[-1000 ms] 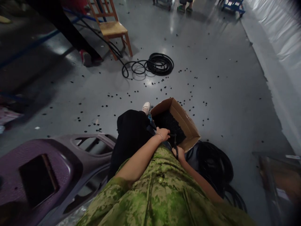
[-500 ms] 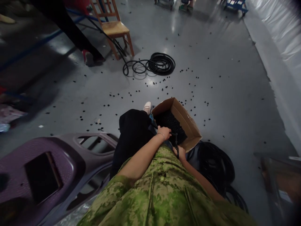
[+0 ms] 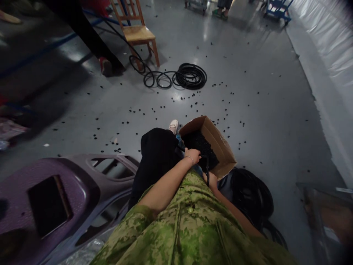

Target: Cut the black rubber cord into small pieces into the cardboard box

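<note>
My left hand (image 3: 193, 155), with a thin bracelet at the wrist, is closed around a black hose (image 3: 180, 148). The hose end sticks out past my fingers over an open cardboard box (image 3: 220, 147). In my right hand (image 3: 211, 179) is a pair of dark scissors (image 3: 207, 167), its blades pointing away from me beside the hose end. Whether the blades touch the hose I cannot make out. Inside the box lies a heap of small black pieces (image 3: 200, 141).
A coil of black hose (image 3: 191, 76) lies ahead near a wooden chair (image 3: 139, 34); another black coil (image 3: 252, 195) is at my right. Small black rings are scattered over the floor. A purple plastic stool (image 3: 82, 184) with a phone (image 3: 49, 206) stands left. Another person's leg (image 3: 88, 36) is beyond.
The hose by the chair has shifted into an extra loop near the chair's legs. My hands hold nearly the same position; the view has shifted slightly.
</note>
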Action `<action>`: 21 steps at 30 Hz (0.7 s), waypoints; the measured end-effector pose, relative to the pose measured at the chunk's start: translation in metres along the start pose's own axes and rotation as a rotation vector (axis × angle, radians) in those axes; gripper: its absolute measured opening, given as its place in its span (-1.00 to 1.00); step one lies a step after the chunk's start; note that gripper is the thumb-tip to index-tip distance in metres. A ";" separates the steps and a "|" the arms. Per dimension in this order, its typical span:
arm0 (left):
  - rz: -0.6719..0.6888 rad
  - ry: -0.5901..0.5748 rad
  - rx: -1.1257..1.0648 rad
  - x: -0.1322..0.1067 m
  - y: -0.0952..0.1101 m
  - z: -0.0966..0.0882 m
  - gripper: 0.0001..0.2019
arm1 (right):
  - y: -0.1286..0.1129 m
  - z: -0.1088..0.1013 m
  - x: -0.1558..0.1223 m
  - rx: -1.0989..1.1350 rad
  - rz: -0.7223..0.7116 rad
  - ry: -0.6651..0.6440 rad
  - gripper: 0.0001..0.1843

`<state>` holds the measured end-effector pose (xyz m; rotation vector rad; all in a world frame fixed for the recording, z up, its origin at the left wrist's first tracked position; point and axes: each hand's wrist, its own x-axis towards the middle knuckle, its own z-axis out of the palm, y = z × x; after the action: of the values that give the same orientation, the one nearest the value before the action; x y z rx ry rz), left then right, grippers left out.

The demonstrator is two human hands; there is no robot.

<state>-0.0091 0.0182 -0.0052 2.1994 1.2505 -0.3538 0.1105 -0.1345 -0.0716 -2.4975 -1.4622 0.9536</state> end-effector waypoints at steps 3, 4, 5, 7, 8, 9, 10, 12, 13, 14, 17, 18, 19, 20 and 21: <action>0.000 -0.011 -0.010 -0.001 0.002 -0.001 -0.75 | 0.000 -0.001 -0.001 0.025 0.027 -0.016 -0.71; 0.002 -0.015 -0.017 -0.001 0.002 -0.001 -0.74 | 0.000 -0.002 -0.002 0.036 0.031 -0.023 -0.70; 0.004 -0.022 -0.024 -0.001 0.002 -0.001 -0.74 | 0.000 -0.003 -0.002 0.050 0.031 -0.030 -0.70; 0.002 -0.032 -0.042 -0.001 0.002 -0.001 -0.73 | 0.000 -0.004 -0.003 0.084 0.026 -0.046 -0.69; 0.000 -0.035 -0.053 -0.001 0.002 -0.001 -0.72 | 0.001 -0.006 -0.004 0.104 0.023 -0.054 -0.69; -0.003 -0.037 -0.064 0.000 0.002 0.000 -0.72 | 0.001 -0.007 -0.004 0.124 0.020 -0.062 -0.68; -0.004 -0.039 -0.074 0.001 0.001 0.001 -0.72 | 0.001 -0.008 -0.005 0.144 0.017 -0.070 -0.67; 0.000 -0.039 -0.089 0.002 0.000 0.004 -0.71 | 0.002 -0.010 -0.006 0.181 0.014 -0.081 -0.66; 0.003 -0.038 -0.090 0.003 -0.001 0.005 -0.72 | 0.001 -0.011 -0.007 0.199 0.014 -0.088 -0.65; 0.007 -0.035 -0.090 0.003 -0.001 0.006 -0.72 | 0.001 -0.013 -0.008 0.220 0.017 -0.099 -0.65; 0.018 -0.022 -0.085 0.004 -0.002 0.007 -0.72 | -0.001 -0.018 -0.011 0.305 0.014 -0.143 -0.65; 0.023 -0.018 -0.085 0.004 -0.002 0.007 -0.72 | -0.001 -0.020 -0.012 0.334 0.007 -0.155 -0.65; 0.030 -0.013 -0.085 0.004 -0.002 0.007 -0.72 | -0.002 -0.021 -0.013 0.358 -0.002 -0.161 -0.65; 0.036 -0.009 -0.085 0.004 -0.002 0.007 -0.72 | -0.002 -0.022 -0.014 0.375 -0.010 -0.162 -0.65; 0.043 -0.004 -0.085 0.004 -0.002 0.007 -0.72 | -0.002 -0.023 -0.015 0.389 -0.015 -0.159 -0.65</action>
<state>-0.0084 0.0171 -0.0133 2.1489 1.1927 -0.2831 0.1162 -0.1405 -0.0450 -2.1708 -1.1892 1.3152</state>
